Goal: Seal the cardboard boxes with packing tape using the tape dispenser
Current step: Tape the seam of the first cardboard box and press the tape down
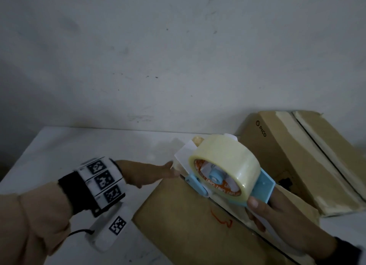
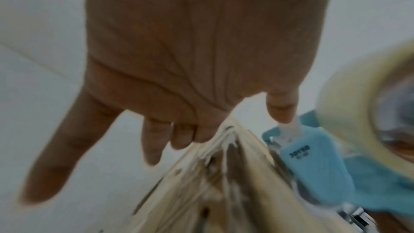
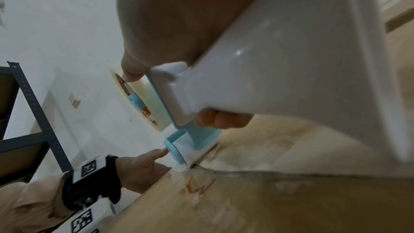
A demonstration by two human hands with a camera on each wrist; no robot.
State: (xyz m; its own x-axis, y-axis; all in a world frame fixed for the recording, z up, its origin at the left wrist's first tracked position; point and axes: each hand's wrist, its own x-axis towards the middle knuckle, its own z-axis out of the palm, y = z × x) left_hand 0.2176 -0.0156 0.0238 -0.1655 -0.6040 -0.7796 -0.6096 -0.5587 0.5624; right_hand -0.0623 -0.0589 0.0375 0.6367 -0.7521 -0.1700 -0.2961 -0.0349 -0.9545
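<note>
Cardboard box [image 1: 198, 221] lying under both hands on white surface [image 1: 79, 146], centre seam facing up. Right hand [image 1: 277, 221] gripping blue tape dispenser [image 1: 227, 177] by handle, nose sitting at box's far edge, likely to start strip. Left hand [image 1: 146, 173] reaching in, fingers extended, fingertip touching tape end beside dispenser nose, probably anchoring it. Second box [image 1: 297, 155] sitting beyond right hand.

Right hand [image 1: 281, 223] palm hidden behind tape dispenser [image 1: 233, 177] handle.

Beige sleeves, tagged wrist rig
Left sleeve [image 1: 29, 215] beige; black strap [image 1: 73, 193] beside it carries white marker blocks [image 1: 101, 179], black cable [image 1: 79, 232].
</note>
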